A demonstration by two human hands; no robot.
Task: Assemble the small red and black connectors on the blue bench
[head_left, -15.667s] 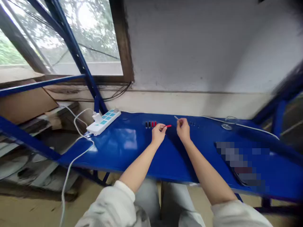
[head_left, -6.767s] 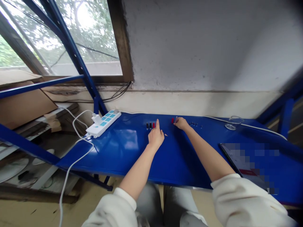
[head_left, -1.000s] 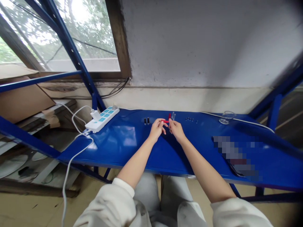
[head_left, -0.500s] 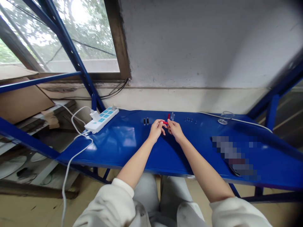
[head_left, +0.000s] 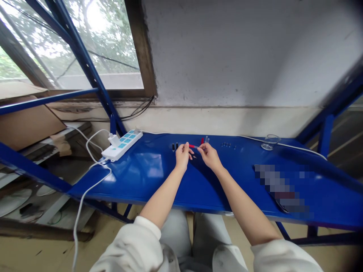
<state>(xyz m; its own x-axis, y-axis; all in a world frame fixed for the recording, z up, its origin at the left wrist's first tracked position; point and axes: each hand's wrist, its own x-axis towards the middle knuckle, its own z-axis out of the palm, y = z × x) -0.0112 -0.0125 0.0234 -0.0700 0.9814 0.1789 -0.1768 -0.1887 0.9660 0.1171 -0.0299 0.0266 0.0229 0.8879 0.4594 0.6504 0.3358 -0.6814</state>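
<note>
My left hand (head_left: pixel 182 156) and my right hand (head_left: pixel 209 154) meet above the blue metal bench (head_left: pixel 141 173), their fingertips pinched close together. A slim red tube (head_left: pixel 192 146) with a pale thin tip spans the gap between them. It touches the left fingers; whether the right fingers hold it is too small to tell. Just behind my hands stand small black posts (head_left: pixel 174 146), an upright red piece (head_left: pixel 202 141) and clear slender pieces (head_left: pixel 207 139). A row of tiny dark pegs (head_left: pixel 228 144) lies further right. Tiny bits (head_left: pixel 194 156) rest on the bench near my fingers.
A white power strip (head_left: pixel 121 145) with blue switches lies at the bench's left, its white cable (head_left: pixel 90 185) dropping over the front edge. A glass dish (head_left: pixel 270 142) stands at the back right. A pixelated dark flat object (head_left: pixel 280 189) lies front right. Blue steel uprights frame the bench.
My left hand has shifted left, drawing slightly away from my right hand. The red tube has moved left with it.
</note>
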